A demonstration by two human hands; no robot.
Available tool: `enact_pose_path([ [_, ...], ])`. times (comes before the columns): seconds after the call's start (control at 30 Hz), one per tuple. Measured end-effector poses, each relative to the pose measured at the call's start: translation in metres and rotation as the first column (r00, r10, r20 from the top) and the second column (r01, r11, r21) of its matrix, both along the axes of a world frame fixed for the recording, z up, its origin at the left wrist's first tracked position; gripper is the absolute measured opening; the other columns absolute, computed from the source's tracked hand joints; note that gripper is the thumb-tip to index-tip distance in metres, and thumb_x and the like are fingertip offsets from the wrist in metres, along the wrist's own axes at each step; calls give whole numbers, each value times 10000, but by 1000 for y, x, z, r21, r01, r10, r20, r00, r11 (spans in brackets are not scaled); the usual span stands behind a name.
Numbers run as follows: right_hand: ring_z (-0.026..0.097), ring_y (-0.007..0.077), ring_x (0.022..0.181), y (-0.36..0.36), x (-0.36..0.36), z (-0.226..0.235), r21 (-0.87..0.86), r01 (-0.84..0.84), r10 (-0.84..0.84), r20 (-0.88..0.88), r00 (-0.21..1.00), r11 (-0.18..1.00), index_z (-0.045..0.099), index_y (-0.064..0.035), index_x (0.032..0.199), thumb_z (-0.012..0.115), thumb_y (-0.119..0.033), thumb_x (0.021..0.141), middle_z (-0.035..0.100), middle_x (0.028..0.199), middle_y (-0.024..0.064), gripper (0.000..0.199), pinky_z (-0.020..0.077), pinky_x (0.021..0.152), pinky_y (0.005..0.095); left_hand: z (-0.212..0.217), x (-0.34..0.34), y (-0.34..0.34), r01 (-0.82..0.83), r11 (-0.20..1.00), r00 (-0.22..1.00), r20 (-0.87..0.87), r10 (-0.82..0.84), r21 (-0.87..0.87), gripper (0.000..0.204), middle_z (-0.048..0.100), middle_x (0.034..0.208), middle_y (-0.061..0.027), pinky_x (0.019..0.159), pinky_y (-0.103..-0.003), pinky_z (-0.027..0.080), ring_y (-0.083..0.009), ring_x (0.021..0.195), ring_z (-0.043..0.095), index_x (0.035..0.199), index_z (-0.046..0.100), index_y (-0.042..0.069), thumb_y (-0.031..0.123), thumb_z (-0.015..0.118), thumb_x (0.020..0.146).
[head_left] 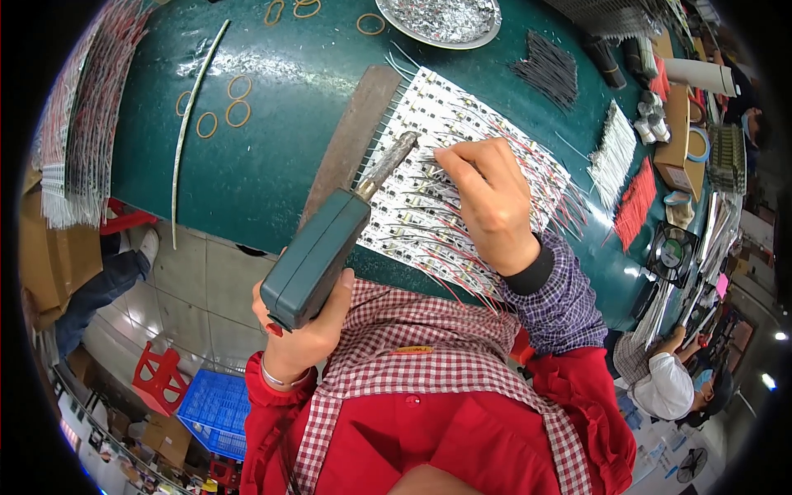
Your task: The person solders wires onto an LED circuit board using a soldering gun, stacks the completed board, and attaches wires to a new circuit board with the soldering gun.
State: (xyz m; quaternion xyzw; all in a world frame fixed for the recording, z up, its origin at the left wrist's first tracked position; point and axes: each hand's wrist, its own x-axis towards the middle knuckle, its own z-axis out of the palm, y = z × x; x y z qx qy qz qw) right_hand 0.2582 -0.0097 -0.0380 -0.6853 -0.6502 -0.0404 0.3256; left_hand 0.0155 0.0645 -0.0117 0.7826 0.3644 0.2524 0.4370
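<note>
The left hand [301, 326] has its fingers wrapped tight around the grey-green body of a soldering gun [318, 256], whose metal tip [388, 162] slants away from those fingers to the row of white LED strips [437, 177] on the green table [247, 157]. The right hand [487, 198] rests on the strips just beside that tip, its fingers [450, 165] curled and pressed together (whether they pinch one of the red and white wires is too small to tell). A flat brown bar [351, 136] lies just left of the tip, with rubber bands [223, 107] well beyond it.
</note>
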Motion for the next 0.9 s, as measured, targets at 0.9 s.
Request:
enact_pose_path([
  [0.9,564,261,817,2,-3,0,-74,8,-2,73,997,997,640,34,988,634,55,680,585,918,114,309,500,650,339,-3,0,3,63,988,994,94,-50,-138,161,679,836,-134,599,-303,517,-212,677,661,895,680,-53,-45,721,739],
])
